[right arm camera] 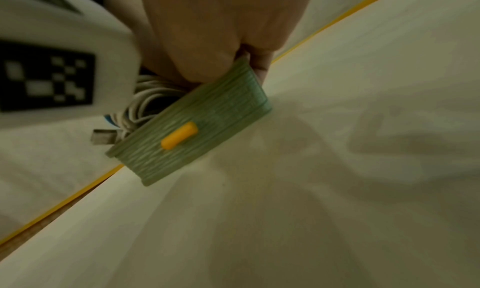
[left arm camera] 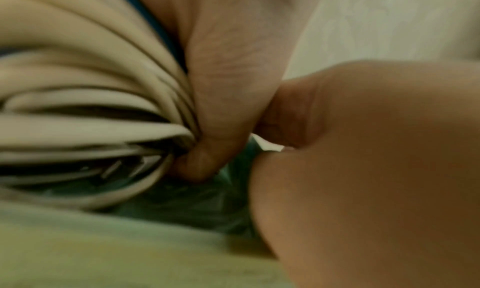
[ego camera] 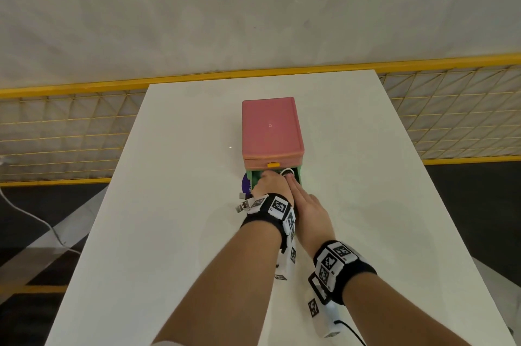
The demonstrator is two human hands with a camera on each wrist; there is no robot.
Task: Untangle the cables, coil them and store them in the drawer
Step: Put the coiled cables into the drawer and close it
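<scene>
The left hand's fingers (left arm camera: 207, 111) are curled round the bundle of white coiled cables (left arm camera: 85, 116), pinching its loops together low inside the open green plastic drawer (ego camera: 299, 175). The right hand (ego camera: 306, 206) lies just beside it, at 3 o'clock of the left hand (ego camera: 272, 185). Its fingers (ego camera: 293, 185) look fairly straight, reaching over the drawer's front wall and resting by the coil, with one fingertip down the outer right side. They seem to grip nothing, though the tips are partly hidden.

The step in hand looks like the storing: the coil is going into the drawer of the pink plastic box (ego camera: 272, 127), which stands mid-bench on the white bench (ego camera: 183, 233). Next, I judge, the loose ends must be tucked in. At least 2 metal plugs (ego camera: 242, 202) and a purple loop (ego camera: 246, 182) hang out at 9 o'clock of the drawer. Then both hands withdraw and the drawer is pushed shut.

The right wrist view alone shows the drawer's ribbed green front with its orange handle (right arm camera: 179, 135), and a plug poking past the corner. The left wrist view alone shows the pinch on the loops. Only the head view shows the box and the bench.
</scene>
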